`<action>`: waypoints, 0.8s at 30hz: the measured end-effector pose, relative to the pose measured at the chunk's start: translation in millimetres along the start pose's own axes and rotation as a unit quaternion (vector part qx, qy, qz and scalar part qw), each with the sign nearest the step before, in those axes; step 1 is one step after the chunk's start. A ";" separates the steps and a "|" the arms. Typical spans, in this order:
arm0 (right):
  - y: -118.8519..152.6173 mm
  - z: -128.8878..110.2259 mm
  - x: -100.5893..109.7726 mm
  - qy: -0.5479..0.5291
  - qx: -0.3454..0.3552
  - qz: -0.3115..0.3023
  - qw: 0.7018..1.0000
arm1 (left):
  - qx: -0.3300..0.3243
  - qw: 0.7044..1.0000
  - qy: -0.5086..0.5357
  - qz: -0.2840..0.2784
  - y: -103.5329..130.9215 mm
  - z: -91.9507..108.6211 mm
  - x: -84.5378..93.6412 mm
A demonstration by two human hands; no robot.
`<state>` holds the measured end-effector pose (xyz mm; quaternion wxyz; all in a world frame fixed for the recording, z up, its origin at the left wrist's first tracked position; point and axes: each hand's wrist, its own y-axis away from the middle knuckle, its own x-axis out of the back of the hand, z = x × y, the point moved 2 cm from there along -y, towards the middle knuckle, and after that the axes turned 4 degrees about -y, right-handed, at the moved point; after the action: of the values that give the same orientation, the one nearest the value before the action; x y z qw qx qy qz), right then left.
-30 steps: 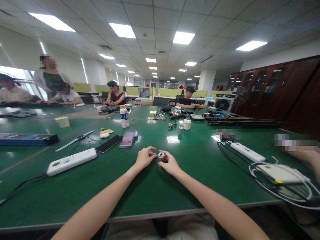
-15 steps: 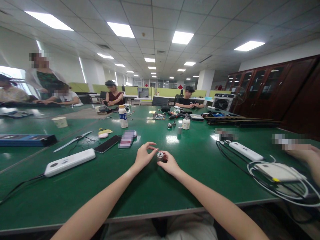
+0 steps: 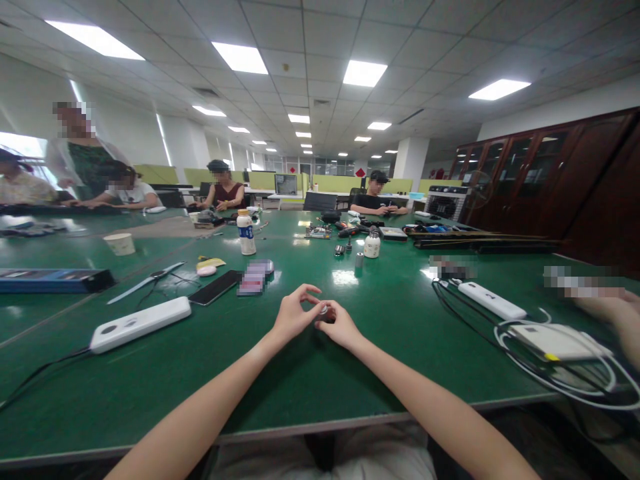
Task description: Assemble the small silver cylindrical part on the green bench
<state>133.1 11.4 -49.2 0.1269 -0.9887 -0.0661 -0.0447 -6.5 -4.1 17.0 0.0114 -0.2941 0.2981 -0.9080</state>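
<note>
Head view: cylinder [image 3: 325,309] mostly hidden, axis unclear.

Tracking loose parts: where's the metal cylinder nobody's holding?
Head view, right of centre: the metal cylinder stands just left of the white bottle and slightly nearer the camera, beyond the right hand.

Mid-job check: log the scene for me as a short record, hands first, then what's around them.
Right hand: fingers curled around a small metal cylinder
Left hand: fingers spread, thumb at the cylinder's top; contact unclear
Cylinder visibility: mostly hidden between the hands
Surface: green table
Ahead: second metal cylinder standing near a white bottle
Left side: black phone, long white device with a cable
Right side: coiled white cable
Co-worker: a hand at far right
</note>
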 end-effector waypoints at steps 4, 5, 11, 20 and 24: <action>0.5 -0.4 0.6 0.006 0.003 0.002 1.000 | -0.001 1.000 -0.001 -0.013 0.5 0.9 -0.6; 0.5 -0.4 0.7 0.007 0.003 0.002 1.000 | -0.002 1.000 -0.001 -0.013 0.7 1.0 -0.7; -0.7 1.0 0.9 0.006 -0.003 -0.001 1.000 | -0.008 1.000 0.019 0.016 1.7 1.2 -0.7; -1.3 3.3 0.6 0.011 0.002 0.000 1.000 | -0.002 0.999 0.027 -0.018 1.8 1.7 -2.7; -1.2 2.9 0.8 0.013 -0.001 0.000 1.000 | -0.001 0.999 0.033 -0.022 1.9 1.6 -3.2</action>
<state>133.9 13.4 -51.6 0.1269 -0.9881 -0.0648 -0.0575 -3.2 -5.8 15.4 -0.0185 -0.2704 0.2930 -0.9169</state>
